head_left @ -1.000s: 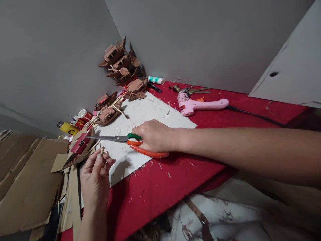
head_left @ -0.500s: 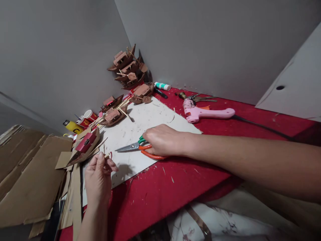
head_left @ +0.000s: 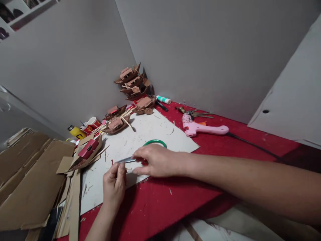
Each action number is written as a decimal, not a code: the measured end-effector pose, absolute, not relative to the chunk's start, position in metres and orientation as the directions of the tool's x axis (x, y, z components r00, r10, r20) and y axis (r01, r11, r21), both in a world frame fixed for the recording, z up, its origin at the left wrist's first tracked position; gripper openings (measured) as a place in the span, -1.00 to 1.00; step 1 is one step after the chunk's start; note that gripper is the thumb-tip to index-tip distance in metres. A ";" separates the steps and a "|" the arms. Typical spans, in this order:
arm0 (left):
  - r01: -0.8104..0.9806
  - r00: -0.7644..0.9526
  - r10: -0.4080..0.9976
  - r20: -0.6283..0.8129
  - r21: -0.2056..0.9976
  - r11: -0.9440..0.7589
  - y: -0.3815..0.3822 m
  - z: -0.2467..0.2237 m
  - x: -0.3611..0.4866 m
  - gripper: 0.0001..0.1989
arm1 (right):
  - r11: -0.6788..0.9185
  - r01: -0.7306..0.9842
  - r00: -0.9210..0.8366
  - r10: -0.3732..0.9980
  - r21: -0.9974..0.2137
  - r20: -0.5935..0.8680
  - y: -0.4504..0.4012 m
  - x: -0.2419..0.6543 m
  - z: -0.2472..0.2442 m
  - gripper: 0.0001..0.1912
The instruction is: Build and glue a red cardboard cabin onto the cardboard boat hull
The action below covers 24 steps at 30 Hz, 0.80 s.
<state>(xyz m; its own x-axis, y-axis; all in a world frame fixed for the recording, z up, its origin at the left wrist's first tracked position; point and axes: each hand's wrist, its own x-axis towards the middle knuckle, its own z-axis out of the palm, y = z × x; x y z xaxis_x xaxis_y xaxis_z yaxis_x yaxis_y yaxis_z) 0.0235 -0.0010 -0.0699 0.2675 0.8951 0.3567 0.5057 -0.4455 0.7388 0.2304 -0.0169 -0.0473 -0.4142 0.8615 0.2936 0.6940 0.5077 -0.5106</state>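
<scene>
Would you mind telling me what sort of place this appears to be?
It looks like a craft corner, perhaps at home: several small model boats, what seems to be a pink glue gun with a black cord, and scissors on a scrap-strewn white sheet.

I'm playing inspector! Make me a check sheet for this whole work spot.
Surface: red tabletop with a white sheet, scraps scattered on it
Job's things: scissors on the sheet, small pale stick
Clutter: model boats, paper cups, yellow bottle, cardboard
Left hand: pinching the stick
Right hand: thumb and fingers apart, by the scissors
Cables: black cable from the pink tool
Surroundings: grey walls, white panel
</scene>
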 end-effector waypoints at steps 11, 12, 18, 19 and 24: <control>0.591 0.418 0.815 0.400 0.562 -0.579 0.003 -0.044 0.042 -0.57 | 0.531 0.692 -0.475 0.845 -0.489 0.245 -0.023 0.230 -0.041 -0.78; 0.640 0.438 0.792 0.426 0.471 -0.607 0.012 -0.031 0.043 -0.56 | 0.541 0.683 -0.470 0.840 -0.491 0.271 -0.024 0.232 -0.040 -0.78; 0.753 0.425 0.762 0.489 0.276 -0.597 0.122 0.032 0.073 -0.85 | 0.669 0.632 -0.562 0.743 -0.392 0.363 -0.031 0.234 -0.038 -0.79; 0.775 0.432 0.770 0.470 0.243 -0.584 0.145 0.036 0.081 -0.88 | 0.692 0.632 -0.583 0.721 -0.349 0.374 -0.032 0.234 -0.040 -0.80; 0.868 0.449 0.839 0.308 0.071 -0.491 0.247 0.024 0.121 -0.73 | 0.764 0.626 -0.661 0.627 -0.158 0.412 -0.024 0.231 -0.055 -0.87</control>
